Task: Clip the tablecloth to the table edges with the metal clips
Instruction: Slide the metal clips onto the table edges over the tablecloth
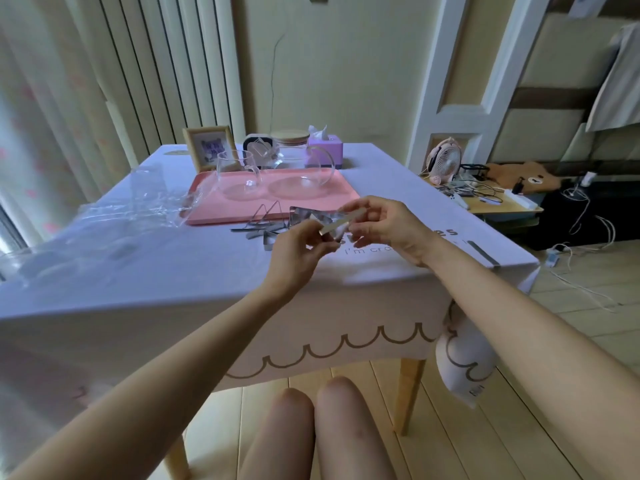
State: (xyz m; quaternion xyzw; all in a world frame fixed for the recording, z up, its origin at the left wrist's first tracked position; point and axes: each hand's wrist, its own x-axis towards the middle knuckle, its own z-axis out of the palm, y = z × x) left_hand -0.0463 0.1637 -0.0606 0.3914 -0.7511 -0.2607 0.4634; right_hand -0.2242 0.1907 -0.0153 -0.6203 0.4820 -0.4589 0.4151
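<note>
- Hands meet above the lilac tablecloth (166, 271): the left hand (301, 249) pinches the lower end of a metal clip (346, 221), and the right hand (386, 225) pinches its upper end, fingers curled.
- Spare clips (263, 227) lie heaped on the cloth, just beside the near edge of the pink tray (214, 213).
- Another clip (485, 254) sits clamped over the cloth's right edge.
- Glass pitcher (239, 173) and glass bowl (304, 181) stand on the tray.

Soft daylight enters from the curtains (52, 133) at left; glare on the plastic sheet (131, 202); wide-angle bending at edges; overall slightly soft focus.
</note>
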